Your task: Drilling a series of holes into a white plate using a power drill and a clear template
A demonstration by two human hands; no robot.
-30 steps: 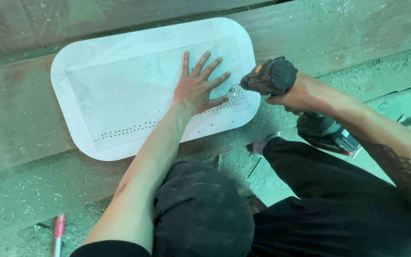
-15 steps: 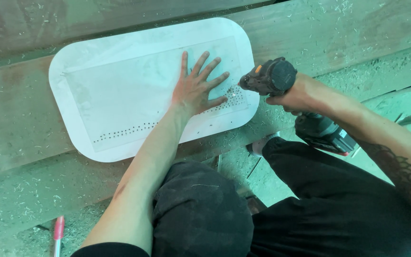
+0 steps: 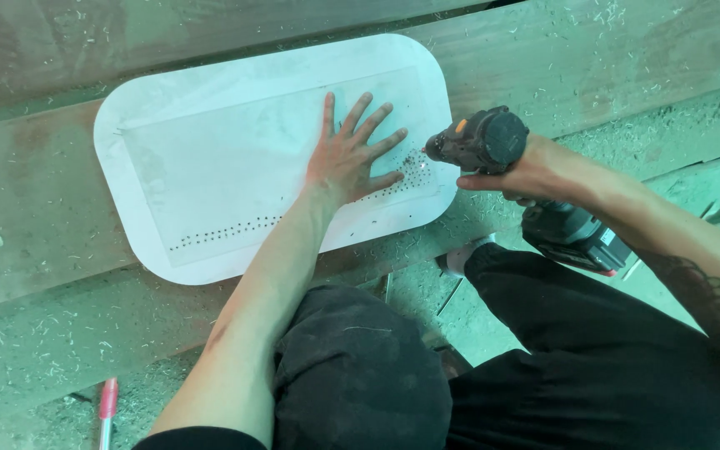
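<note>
The white rounded panel (image 3: pixel 235 158) lies flat across a wooden plank (image 3: pixel 35 208), with a row of small drilled holes (image 3: pixel 227 231) running along its near edge toward the right corner. The left hand (image 3: pixel 352 158) lies palm-down on the panel, fingers spread wide and flat, gripping nothing. The right hand (image 3: pixel 527 171) is closed around the grip of a black cordless drill (image 3: pixel 493 146), whose nose points at the panel's right end just beside the left hand's thumb and fingertips. The main risk is that closeness: if the bit skates on the smooth surface or grabs as it breaks through, it could jump toward the spread fingers. The bit's tip is too small to make out, so whether it touches the panel is uncertain. With only the palm's weight holding it, the panel could also spin or shift on the shavings-strewn plank (image 3: pixel 60 333), spoiling the line of holes. The person's dark-clothed knee (image 3: pixel 360 375) sits close under the board.
</note>
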